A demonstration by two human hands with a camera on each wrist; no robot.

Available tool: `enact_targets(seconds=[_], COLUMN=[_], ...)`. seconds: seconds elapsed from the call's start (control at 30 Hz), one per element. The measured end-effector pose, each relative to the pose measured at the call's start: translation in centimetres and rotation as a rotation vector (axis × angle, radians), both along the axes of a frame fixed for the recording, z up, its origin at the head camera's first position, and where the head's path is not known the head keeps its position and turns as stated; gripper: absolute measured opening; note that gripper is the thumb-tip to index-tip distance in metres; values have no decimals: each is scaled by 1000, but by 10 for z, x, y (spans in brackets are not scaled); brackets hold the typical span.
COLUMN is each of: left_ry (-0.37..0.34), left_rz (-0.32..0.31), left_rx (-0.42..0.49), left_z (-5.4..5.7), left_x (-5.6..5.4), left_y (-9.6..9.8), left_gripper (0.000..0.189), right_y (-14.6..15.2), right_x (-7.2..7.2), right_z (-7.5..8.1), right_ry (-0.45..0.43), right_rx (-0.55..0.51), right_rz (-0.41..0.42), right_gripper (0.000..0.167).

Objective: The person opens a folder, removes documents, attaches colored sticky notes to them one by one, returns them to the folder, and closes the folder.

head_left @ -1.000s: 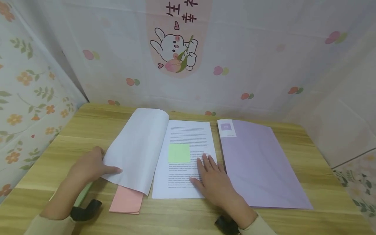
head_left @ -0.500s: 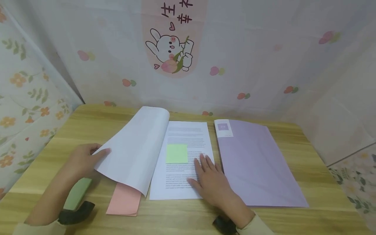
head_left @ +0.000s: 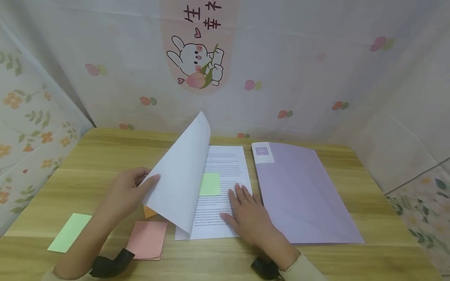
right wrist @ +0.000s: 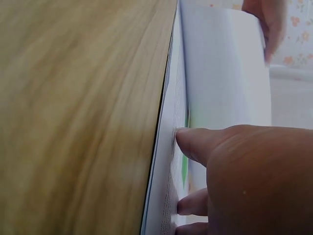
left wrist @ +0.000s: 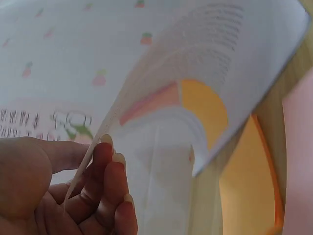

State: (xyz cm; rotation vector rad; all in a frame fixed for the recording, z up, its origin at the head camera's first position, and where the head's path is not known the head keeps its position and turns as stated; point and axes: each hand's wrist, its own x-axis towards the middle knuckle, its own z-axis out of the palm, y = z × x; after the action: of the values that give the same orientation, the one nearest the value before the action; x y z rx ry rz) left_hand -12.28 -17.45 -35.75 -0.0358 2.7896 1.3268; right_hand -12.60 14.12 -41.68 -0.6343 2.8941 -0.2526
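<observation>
My left hand (head_left: 128, 191) pinches the left edge of a white page (head_left: 179, 175), which curls up off the table. In the left wrist view, a pink sticky note (left wrist: 151, 102) and an orange sticky note (left wrist: 203, 105) show on the page's printed underside. Below it lies a printed sheet (head_left: 228, 168) bearing a light green sticky note (head_left: 211, 184), partly covered by the curling page. My right hand (head_left: 251, 216) rests on this sheet's lower right with fingers extended. In the right wrist view, its thumb (right wrist: 195, 142) touches the paper.
A purple folder (head_left: 306, 195) with a white corner label lies to the right. On the left are a green note pad (head_left: 70, 233), a pink note pad (head_left: 147, 240) and an orange pad (left wrist: 249, 186) partly under the lifted page. A printed curtain (head_left: 299, 70) hangs behind the table.
My left hand has lifted the page and carried it to the right, baring the green pad and part of the orange pad. My right hand stays on the sheet.
</observation>
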Motion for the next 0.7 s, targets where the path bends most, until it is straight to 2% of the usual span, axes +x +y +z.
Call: enact_targets(seconds=[0.17, 0.27, 0.47, 0.7], left_ry=[-26, -11, 28, 101], left_rz=[-43, -63, -89, -128], left_rx=[68, 71, 5, -67], left_z=[2, 0, -7, -23], left_x=[0, -2, -6, -7], left_y=[33, 51, 83, 115], left_gripper=[36, 32, 26, 25], right_y=[-2, -3, -2, 5], right_x=[-2, -4, -7, -10], right_z=[-1, -1, 3, 12], right_ry=[-1, -17, -107, -219], right_rx=[-36, -103, -312, -514], right_rz=[-35, -71, -218, -380], right_gripper=[70, 73, 76, 80])
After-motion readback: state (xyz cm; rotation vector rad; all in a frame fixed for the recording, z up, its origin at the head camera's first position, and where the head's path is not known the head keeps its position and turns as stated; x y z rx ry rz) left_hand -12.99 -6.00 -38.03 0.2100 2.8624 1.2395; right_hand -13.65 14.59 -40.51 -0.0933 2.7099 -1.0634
